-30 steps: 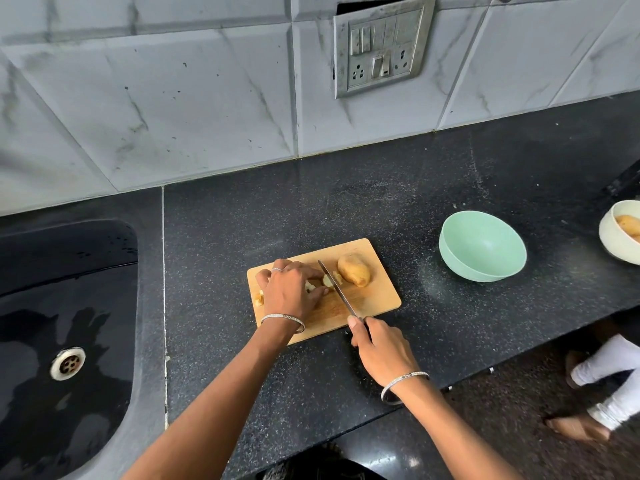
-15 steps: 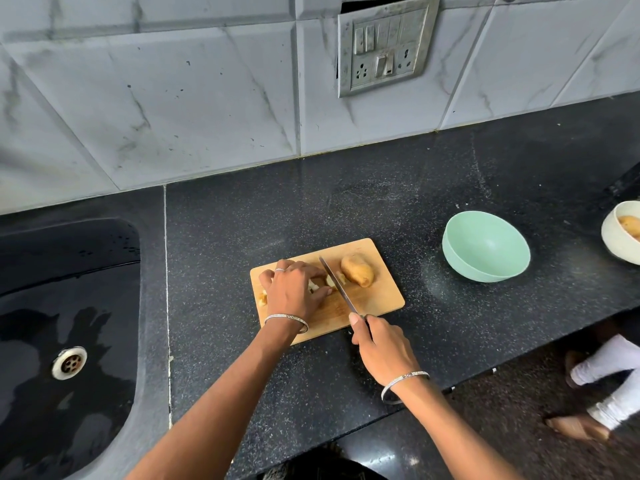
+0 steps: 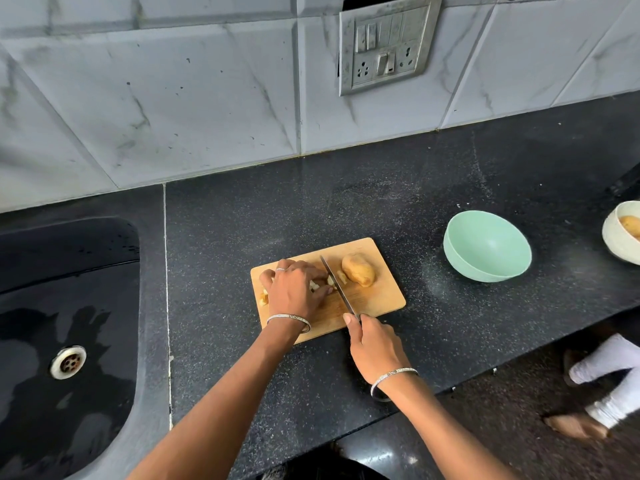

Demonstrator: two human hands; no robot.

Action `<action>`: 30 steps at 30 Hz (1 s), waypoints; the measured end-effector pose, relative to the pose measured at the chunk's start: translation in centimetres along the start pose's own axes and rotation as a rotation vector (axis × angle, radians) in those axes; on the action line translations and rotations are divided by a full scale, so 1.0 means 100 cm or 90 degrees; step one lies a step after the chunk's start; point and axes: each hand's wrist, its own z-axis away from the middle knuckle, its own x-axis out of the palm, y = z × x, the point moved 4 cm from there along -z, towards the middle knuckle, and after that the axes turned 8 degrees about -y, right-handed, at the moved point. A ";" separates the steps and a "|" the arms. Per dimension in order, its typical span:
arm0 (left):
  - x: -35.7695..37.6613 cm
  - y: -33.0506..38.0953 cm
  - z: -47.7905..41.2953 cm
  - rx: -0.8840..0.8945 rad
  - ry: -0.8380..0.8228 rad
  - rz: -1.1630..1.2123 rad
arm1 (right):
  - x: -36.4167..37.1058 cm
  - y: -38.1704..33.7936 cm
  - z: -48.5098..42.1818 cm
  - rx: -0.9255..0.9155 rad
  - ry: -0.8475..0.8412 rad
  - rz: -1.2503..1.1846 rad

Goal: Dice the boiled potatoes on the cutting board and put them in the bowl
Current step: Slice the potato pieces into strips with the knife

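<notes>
Right hand grips the knife; left hand clamps potato pieces on the cutting board (whole potato at two o'clock).

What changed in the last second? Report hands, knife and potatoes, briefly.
Nothing has visibly moved. The left hand still holds the potato pieces on the cutting board, the right hand still grips the knife with its blade across the board, the whole potato lies right of the blade, and the green bowl stays empty.
</notes>
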 end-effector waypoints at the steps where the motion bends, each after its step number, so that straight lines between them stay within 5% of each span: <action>1: 0.000 0.000 0.000 0.000 -0.003 -0.002 | 0.001 0.000 0.000 0.001 0.000 -0.001; 30: -0.002 0.000 0.000 -0.041 0.026 0.043 | -0.003 0.000 0.019 0.039 -0.005 0.146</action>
